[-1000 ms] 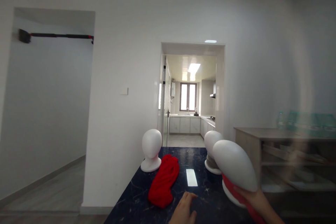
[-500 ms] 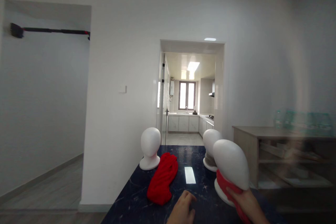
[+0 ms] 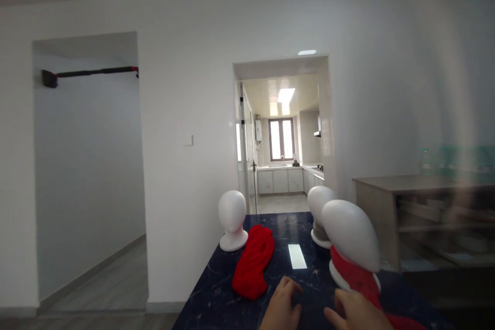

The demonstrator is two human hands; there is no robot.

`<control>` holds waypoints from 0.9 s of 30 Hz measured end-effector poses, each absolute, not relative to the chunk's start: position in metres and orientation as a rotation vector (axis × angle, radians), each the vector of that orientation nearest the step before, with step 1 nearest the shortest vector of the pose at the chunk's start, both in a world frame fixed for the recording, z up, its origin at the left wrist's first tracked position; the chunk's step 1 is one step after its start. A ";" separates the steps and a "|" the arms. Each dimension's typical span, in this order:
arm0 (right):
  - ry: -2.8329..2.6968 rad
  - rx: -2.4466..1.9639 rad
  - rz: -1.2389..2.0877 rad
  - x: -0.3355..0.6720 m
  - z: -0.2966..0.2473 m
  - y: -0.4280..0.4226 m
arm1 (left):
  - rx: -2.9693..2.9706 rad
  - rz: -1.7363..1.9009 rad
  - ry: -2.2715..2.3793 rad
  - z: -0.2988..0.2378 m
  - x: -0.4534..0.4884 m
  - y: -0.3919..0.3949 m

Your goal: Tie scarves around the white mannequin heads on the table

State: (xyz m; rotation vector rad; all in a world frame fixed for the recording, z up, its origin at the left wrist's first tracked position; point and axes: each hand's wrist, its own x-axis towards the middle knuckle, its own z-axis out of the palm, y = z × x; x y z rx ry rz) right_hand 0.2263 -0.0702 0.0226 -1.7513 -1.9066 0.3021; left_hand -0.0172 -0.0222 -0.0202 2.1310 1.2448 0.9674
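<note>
A red scarf [image 3: 353, 276] is wrapped around the neck of the nearest white mannequin head [image 3: 351, 232], at the table's right. One end of it runs down past my right hand [image 3: 353, 312] to the lower right. This hand is just in front of the scarf, thumb and fingers apart, with nothing seen between them. Whether its back touches the cloth is unclear. My left hand [image 3: 282, 305] hovers over the table's near part, fingers loosely bent and thumb apart, holding nothing. A folded red knitted cloth [image 3: 253, 263] lies to its left.
The dark blue marbled table [image 3: 216, 294] bears another white mannequin head [image 3: 232, 216] at the left. A third head [image 3: 320, 206], with a grey-brown band on its neck, stands behind the nearest one. A wooden cabinet [image 3: 373, 185] with bottles is at the right.
My right hand has let go of the scarf at the mannequin's neck and moved slightly left and down. The view has turned a little, shifting the table scene right.
</note>
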 end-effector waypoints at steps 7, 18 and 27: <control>-1.798 -1.571 0.185 0.149 0.013 -0.009 | 2.056 1.035 1.760 0.005 -0.054 -0.009; -1.751 -1.527 0.361 0.153 -0.018 0.010 | 1.899 0.427 2.420 0.018 -0.142 0.016; -1.771 -1.518 0.433 0.149 -0.019 0.009 | 2.098 0.636 1.629 0.012 -0.093 -0.025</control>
